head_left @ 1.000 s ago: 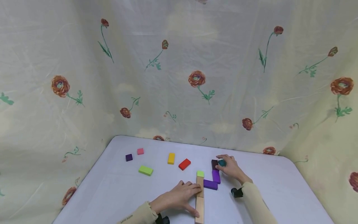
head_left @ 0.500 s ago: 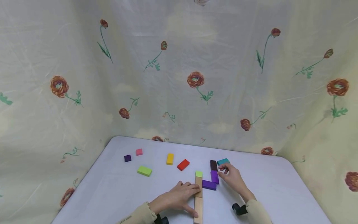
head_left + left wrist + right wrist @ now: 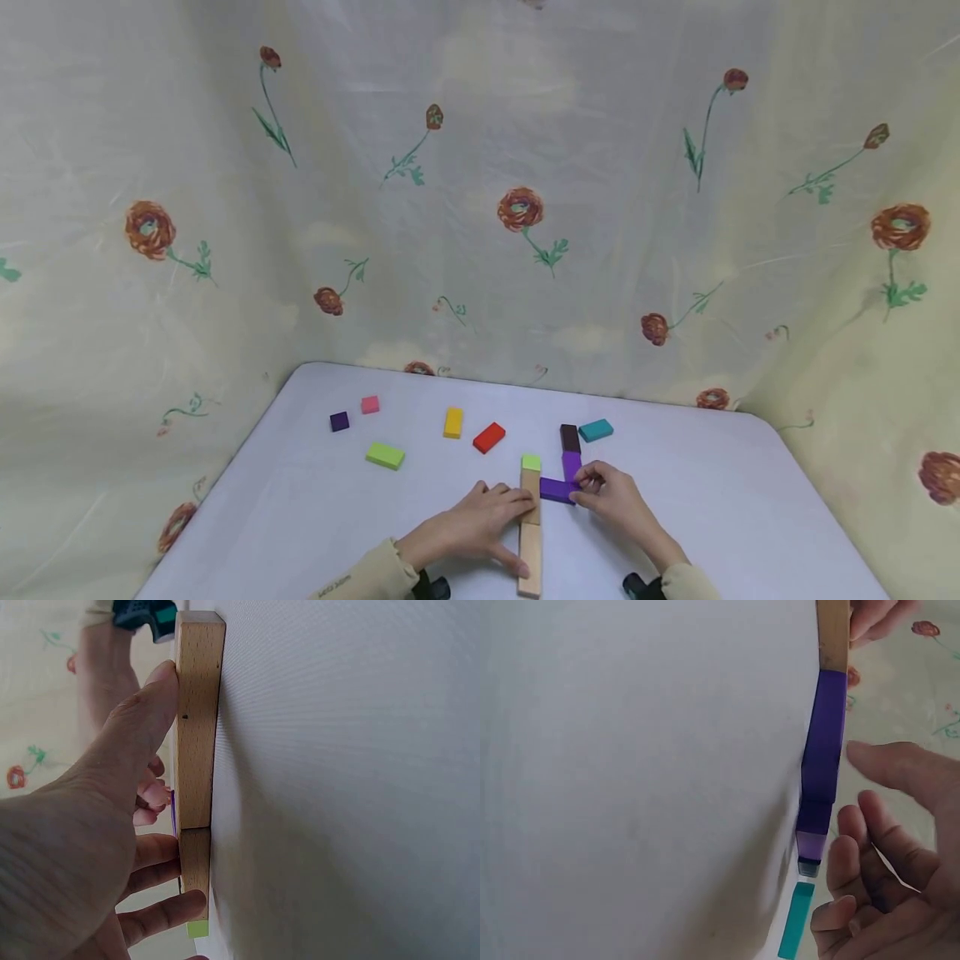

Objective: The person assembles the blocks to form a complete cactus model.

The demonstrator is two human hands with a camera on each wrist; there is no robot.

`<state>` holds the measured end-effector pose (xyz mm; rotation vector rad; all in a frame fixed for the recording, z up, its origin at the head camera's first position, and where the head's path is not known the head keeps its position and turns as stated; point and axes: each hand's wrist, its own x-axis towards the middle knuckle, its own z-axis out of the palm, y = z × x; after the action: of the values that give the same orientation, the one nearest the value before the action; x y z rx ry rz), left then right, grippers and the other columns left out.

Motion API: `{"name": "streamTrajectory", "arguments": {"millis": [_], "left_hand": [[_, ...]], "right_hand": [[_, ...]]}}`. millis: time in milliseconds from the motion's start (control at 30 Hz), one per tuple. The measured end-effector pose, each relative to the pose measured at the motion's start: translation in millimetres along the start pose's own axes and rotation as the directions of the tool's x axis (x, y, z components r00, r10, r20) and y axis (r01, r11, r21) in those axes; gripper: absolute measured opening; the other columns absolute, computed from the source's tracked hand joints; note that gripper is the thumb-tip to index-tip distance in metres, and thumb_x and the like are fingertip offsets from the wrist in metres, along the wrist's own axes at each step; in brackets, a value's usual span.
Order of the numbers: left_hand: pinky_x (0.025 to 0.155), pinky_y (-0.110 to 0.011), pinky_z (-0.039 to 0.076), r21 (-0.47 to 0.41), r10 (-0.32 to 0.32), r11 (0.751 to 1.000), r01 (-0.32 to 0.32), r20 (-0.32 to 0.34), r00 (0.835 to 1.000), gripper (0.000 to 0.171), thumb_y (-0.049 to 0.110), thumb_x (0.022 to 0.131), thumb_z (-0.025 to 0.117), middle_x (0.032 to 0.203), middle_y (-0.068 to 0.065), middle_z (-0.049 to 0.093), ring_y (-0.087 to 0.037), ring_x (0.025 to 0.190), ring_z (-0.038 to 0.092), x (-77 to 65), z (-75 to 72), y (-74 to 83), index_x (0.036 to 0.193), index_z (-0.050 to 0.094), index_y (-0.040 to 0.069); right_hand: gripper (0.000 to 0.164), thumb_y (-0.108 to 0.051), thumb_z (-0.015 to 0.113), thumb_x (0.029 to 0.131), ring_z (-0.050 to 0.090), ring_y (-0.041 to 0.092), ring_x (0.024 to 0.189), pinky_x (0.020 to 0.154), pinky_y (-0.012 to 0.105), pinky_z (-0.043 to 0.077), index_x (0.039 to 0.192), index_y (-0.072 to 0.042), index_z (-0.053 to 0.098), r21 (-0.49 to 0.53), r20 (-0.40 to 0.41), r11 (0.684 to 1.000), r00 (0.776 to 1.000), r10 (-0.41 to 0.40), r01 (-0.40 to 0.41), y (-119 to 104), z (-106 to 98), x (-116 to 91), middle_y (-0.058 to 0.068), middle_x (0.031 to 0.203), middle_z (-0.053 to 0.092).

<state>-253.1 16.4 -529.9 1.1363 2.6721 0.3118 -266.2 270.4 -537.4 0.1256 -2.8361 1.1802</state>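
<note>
In the head view my left hand (image 3: 480,525) rests along a row of two wooden blocks. Its thumb touches the near wooden block (image 3: 199,720); its fingers lie on the far wooden block (image 3: 530,492). A light green block (image 3: 531,462) caps the far end of the row. Sideways from the row lies a dark purple block (image 3: 555,490), and a brighter purple block (image 3: 572,467) leads from it to a dark brown block (image 3: 570,438). My right hand (image 3: 611,500) hovers at the purple corner, thumb and fingers apart in the right wrist view, gripping nothing visible.
A teal block (image 3: 596,430) lies right of the brown one. Left of the row are red (image 3: 489,437), yellow (image 3: 453,422), pink (image 3: 370,405), dark purple (image 3: 340,422) and lime green (image 3: 386,456) blocks on the white table (image 3: 300,500). Flowered cloth (image 3: 480,208) hangs behind.
My right hand has let go of the teal block, leaving it beside the brown block, and has come nearer to the purple corner. The left hand has stayed on the wooden blocks.
</note>
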Motion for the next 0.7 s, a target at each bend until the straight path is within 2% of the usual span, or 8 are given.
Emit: {"name": "streamTrajectory", "arguments": {"millis": [267,700], "left_hand": [[0.104,-0.05,0.038,0.0,0.001,1.0,-0.001,-0.001,1.0,0.097,0.076,0.068,0.064,0.149,0.009,0.043,-0.013,0.13,0.044,-0.3,1.1,-0.8,0.146,0.042,0.024],[0.105,-0.05,0.038,0.002,-0.001,1.0,0.001,-0.007,1.0,0.097,0.076,0.067,0.065,0.148,0.01,0.043,-0.012,0.131,0.043,0.0,1.1,-0.1,0.145,0.042,0.025]], "right_hand": [[0.025,-0.002,0.08,0.071,0.054,0.008,0.075,0.066,0.02,0.046,0.091,-0.012,0.067,-0.019,0.017,0.997,0.997,-0.077,0.077,3.1,2.6,-0.8,-0.004,0.083,0.064],[0.024,0.0,0.077,0.074,0.054,0.009,0.077,0.067,0.02,0.046,0.092,-0.012,0.067,-0.028,0.05,0.997,0.997,-0.064,0.066,-0.4,1.5,-1.1,-0.004,0.085,0.064]]}}
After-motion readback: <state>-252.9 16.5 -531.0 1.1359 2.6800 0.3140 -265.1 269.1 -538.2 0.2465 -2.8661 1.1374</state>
